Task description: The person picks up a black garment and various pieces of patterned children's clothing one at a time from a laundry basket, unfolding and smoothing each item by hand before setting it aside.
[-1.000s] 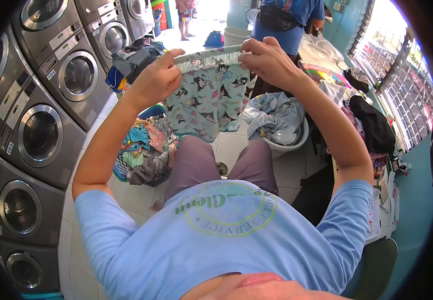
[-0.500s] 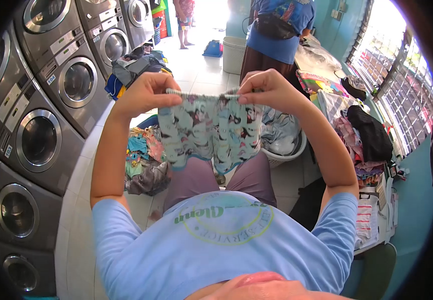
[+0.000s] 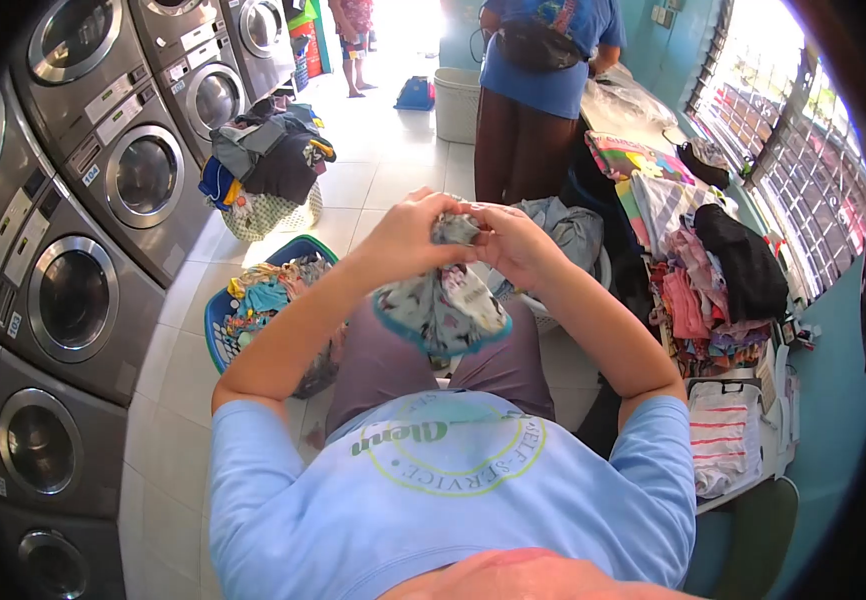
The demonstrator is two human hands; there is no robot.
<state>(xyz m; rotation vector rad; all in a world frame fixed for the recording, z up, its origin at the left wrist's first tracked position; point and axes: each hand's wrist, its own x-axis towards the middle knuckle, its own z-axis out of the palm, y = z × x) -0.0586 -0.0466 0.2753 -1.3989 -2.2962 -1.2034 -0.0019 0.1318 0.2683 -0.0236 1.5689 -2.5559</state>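
A pair of light printed shorts (image 3: 445, 308) with a teal hem hangs above my lap. My left hand (image 3: 411, 236) is closed on the bunched waistband from the left side. From the right, my right hand (image 3: 519, 243) grips the same gathered cloth, its fingertips close to those of the left. The lower part of the shorts dangles freely below both hands. Folds hide the rest of the waistband. Beneath my left forearm stands a blue basket (image 3: 215, 318) of mixed clothes. Behind my right hand is a pale basket of grey-blue laundry (image 3: 568, 235).
Stacked dryers (image 3: 73, 290) line the left wall. Ahead, a heaped laundry basket (image 3: 278, 218) stands on the tiled floor. Another person (image 3: 543, 95) stands at the right-hand table, which holds folded clothes (image 3: 688, 310) and a striped white garment (image 3: 723, 440). A white bin (image 3: 458, 105) is farther back.
The shorts were spread wide between my hands. Now my hands have come together and the waistband is gathered, with the cloth hanging narrower.
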